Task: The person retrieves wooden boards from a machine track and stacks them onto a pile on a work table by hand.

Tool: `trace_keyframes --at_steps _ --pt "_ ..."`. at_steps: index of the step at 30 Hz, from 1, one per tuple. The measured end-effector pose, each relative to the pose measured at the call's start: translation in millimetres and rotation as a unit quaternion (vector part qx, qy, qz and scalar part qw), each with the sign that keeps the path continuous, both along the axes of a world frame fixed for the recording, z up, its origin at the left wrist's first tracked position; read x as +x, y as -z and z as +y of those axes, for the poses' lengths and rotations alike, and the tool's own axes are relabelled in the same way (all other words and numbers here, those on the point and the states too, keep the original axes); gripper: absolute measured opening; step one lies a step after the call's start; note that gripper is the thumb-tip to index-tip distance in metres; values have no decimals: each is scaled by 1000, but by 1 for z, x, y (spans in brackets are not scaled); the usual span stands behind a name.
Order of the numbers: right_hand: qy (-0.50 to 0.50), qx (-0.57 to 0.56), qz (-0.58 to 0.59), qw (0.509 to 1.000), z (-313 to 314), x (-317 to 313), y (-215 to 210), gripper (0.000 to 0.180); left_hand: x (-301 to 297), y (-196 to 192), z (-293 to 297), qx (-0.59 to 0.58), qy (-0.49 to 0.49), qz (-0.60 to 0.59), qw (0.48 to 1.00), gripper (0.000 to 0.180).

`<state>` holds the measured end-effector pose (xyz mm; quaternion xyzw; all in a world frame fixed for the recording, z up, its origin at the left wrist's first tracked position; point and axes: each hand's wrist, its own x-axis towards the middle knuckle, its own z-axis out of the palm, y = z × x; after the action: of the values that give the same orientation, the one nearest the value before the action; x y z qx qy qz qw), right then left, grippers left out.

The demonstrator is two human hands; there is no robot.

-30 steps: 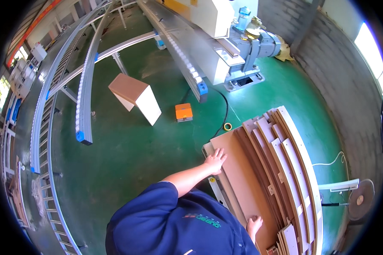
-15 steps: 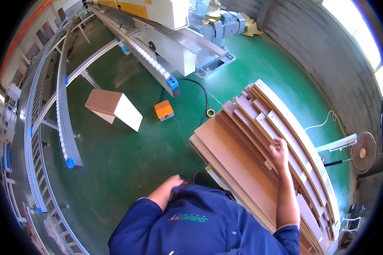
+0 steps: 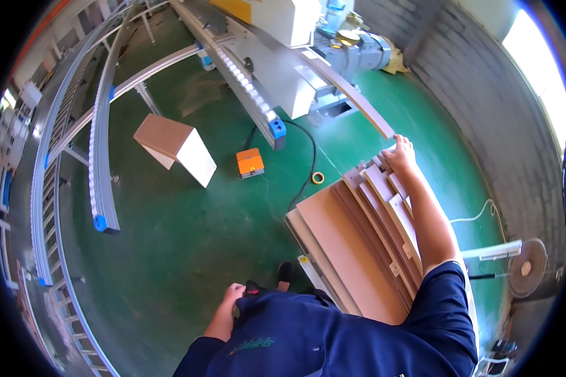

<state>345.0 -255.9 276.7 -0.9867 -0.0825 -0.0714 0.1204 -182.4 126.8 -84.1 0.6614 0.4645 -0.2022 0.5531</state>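
Note:
My right hand (image 3: 400, 154) reaches far forward, its fingers closed on the near end of a long narrow board strip (image 3: 358, 100). The strip's other end lies at the white and yellow machine (image 3: 295, 22). Just below that hand is a stack of brown boards and narrow strips (image 3: 343, 245), partly hidden by my right forearm. My left hand (image 3: 234, 293) is low beside my waist with its fingers curled in. A small dark thing with a red spot (image 3: 252, 289) shows next to it; whether the hand holds anything is hidden.
Roller conveyor rails (image 3: 100, 163) run along the left, and another rail (image 3: 251, 88) ends ahead. On the green floor are a folded brown and white panel (image 3: 176, 147), an orange foot pedal box (image 3: 250, 163), a tape roll (image 3: 317, 178) and a black cable (image 3: 313, 147). A round fan (image 3: 526, 269) stands right.
My right hand has moved forward from above the board stack to the strip's end. The strip now reaches farther out from the machine. My left hand has shifted slightly left and lower.

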Motion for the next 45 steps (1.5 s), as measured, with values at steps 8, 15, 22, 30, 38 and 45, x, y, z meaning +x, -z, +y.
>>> trace_keyframes --at_steps 8,15,22,30,38,45 --pt "39 -95 35 994 6 82 22 73 -81 -13 2 -98 -174 18 980 15" --pt "-5 1 77 997 -58 81 26 58 -85 9 12 -127 -114 71 983 10" --pt "19 64 139 988 -138 -23 4 59 91 -39 1 -80 -29 -98 992 16" --pt "99 138 229 958 -185 -239 -38 67 352 -178 -108 -306 47 -289 906 26" --pt "201 221 173 939 -186 -417 -60 52 471 -286 -228 -529 95 -363 761 48" --pt "270 165 51 947 -245 -536 -47 45 383 -309 -317 -502 142 -307 796 29"
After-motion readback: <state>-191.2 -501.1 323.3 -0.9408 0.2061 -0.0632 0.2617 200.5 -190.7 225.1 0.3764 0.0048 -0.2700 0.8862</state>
